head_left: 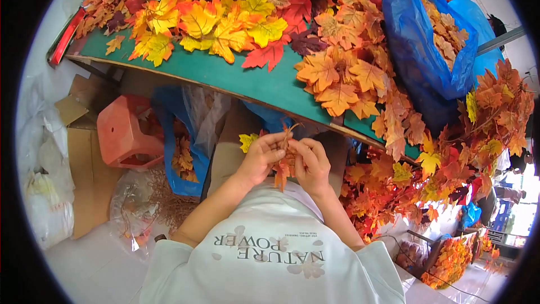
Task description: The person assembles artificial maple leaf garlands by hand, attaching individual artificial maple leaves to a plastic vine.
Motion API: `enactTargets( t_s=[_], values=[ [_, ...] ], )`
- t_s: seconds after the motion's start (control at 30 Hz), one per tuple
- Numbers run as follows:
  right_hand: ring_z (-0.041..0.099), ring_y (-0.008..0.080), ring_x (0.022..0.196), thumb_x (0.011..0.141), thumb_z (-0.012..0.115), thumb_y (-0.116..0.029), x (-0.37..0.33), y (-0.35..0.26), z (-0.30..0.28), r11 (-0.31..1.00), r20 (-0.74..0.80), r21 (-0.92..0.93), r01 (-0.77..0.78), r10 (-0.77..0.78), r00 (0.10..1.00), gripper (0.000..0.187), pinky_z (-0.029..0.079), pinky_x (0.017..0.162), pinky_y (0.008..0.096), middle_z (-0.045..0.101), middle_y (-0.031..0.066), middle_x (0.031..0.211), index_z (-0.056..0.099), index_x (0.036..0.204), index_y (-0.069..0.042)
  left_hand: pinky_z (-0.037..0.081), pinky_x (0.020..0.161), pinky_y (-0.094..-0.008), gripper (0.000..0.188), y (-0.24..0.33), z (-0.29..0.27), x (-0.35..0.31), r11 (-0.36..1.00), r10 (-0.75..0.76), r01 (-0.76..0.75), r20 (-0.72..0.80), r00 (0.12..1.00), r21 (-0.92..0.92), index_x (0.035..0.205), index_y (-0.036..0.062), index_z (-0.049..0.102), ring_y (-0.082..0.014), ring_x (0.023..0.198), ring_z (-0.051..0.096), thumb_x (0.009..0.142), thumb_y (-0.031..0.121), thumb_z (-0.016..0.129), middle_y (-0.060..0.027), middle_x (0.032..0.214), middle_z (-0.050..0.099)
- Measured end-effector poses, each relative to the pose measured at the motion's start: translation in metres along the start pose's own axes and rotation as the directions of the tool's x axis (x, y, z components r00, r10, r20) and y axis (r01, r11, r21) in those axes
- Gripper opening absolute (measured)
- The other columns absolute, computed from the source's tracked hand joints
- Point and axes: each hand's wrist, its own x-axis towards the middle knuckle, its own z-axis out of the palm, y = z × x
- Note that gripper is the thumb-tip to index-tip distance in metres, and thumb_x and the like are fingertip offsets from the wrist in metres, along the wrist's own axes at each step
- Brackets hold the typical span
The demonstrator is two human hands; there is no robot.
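Observation:
Over my lap, my left hand [262, 156] and my right hand [311, 164] are close together, both with curled fingers. They pinch a thin brown artificial leaf stem [291, 128] whose curved tip sticks up between them. Below the fingers hangs a small orange-red leaf [282, 175], partly covered by the hands. A yellow artificial leaf [247, 142] shows just beyond my left hand; whether it joins the same stem I cannot tell.
Ahead stands a green-topped table [270, 87] with heaped yellow [228, 32] and orange leaves [340, 79]. A blue bag [410, 39] of leaves is at right, above a leaf garland pile [377, 191]. At left are a red stool [121, 129], cardboard [81, 174] and a twig bundle [171, 200].

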Motion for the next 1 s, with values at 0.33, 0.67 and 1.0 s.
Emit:
enactTargets(
  t_s=[0.33,0.67,1.0],
  values=[
    [0.06,0.0235,0.08,0.079,0.058,0.009,-0.001,0.012,-0.001,0.994,0.006,0.055,-0.098,0.098,0.995,0.028,0.049,0.062,0.0277,0.057,0.0131,0.098,0.063,0.104,-0.003,0.049,0.069,-0.0246,0.029,0.005,0.0,0.013,0.977,-0.096,0.093,-0.007,0.995,-0.19,0.109,0.0035,0.059,-0.0113,0.078,0.058,0.093,0.027,0.053,-0.0013,0.089,0.062],
    [0.057,0.0309,0.098,0.08,0.063,-0.001,0.029,-0.005,-0.038,0.983,0.424,0.136,-0.126,0.058,0.904,0.03,0.049,0.082,0.0334,0.057,0.0155,0.106,0.06,0.11,-0.003,0.051,0.069,-0.0268,0.015,0.011,-0.017,-0.001,0.97,-0.194,0.216,0.18,0.964,-0.109,0.098,0.0044,0.058,-0.0117,0.075,0.06,0.09,0.016,0.059,-0.0013,0.081,0.058],
    [0.063,0.0252,0.082,0.08,0.064,-0.002,0.174,-0.026,-0.081,0.955,0.341,-0.138,0.262,-0.203,0.918,0.02,0.05,0.072,0.0332,0.064,0.0117,0.091,0.063,0.1,-0.002,0.048,0.067,-0.0242,0.022,0.033,-0.058,-0.036,0.981,0.015,0.044,0.301,0.954,-0.189,0.087,0.0071,0.054,-0.0125,0.074,0.056,0.079,0.018,0.072,-0.0032,0.085,0.054]
  ],
)
